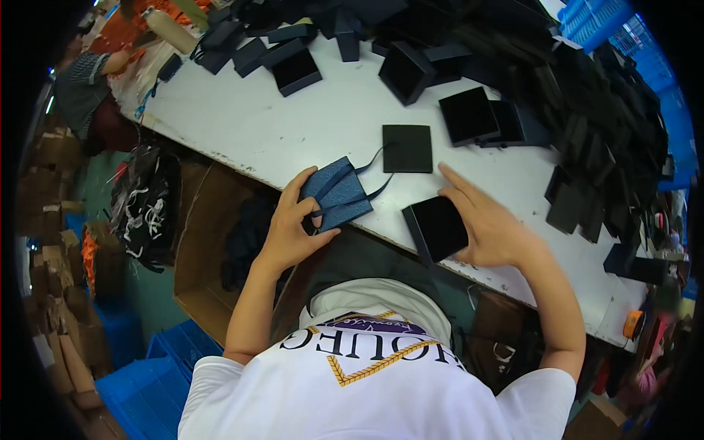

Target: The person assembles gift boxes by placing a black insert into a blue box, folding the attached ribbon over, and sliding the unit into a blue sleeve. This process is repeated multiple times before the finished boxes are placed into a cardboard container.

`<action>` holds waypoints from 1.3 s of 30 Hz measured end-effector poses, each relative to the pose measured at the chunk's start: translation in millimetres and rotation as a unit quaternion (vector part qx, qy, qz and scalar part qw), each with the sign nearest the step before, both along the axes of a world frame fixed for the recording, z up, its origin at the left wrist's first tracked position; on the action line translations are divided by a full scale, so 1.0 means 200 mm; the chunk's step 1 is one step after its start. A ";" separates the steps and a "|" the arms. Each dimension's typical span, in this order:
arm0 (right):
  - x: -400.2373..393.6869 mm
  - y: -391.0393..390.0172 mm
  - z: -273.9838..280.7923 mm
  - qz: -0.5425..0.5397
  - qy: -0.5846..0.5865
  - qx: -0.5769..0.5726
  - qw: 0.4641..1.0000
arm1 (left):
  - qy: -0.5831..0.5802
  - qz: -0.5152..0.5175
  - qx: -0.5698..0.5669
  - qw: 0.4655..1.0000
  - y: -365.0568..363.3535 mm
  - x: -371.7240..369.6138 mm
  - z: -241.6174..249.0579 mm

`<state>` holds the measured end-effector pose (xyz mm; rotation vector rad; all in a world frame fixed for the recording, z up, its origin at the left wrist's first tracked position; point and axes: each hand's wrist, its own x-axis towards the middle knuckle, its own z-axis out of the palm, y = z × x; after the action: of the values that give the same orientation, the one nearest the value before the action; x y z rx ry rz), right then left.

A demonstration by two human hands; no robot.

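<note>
head view: black boxes [587, 117] crowd the table [293, 125].

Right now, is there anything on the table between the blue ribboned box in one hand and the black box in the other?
In the head view, only bare white table separates the blue ribboned box from the black box; its ribbon tails trail into the gap.

Box [435, 229] near edge hidden under right hand [493, 229]. Pouch [337, 193] corner covered by left hand [292, 233]. Dark heap [587, 110] at bench [279, 125] far side: single pieces indistinct.
</note>
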<state>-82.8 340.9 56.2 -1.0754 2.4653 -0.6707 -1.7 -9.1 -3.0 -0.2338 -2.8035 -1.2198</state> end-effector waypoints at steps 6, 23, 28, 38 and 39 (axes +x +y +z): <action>0.06 -0.36 -0.07 -0.176 0.095 -0.185 0.962 | 0.005 0.027 0.046 0.999 -0.05 0.09 0.04; -0.02 -0.64 -0.21 -0.172 0.152 -0.113 0.967 | 0.097 -0.007 -0.027 0.995 -0.24 0.07 -0.02; -0.03 -0.68 -0.20 -0.100 0.138 -0.143 0.975 | 0.100 -0.021 -0.046 0.994 -0.25 0.02 0.02; -0.14 -0.50 -0.15 0.031 0.072 -0.129 0.988 | 0.070 -0.058 -0.020 0.996 -0.27 0.03 0.00; -0.14 -0.49 -0.14 0.041 0.072 -0.129 0.988 | 0.078 -0.062 -0.014 0.995 -0.27 0.03 0.00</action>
<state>-111.3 242.1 27.4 -1.3579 2.4866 -0.9346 4.8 -62.8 -3.4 -0.4907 -2.7092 -1.1315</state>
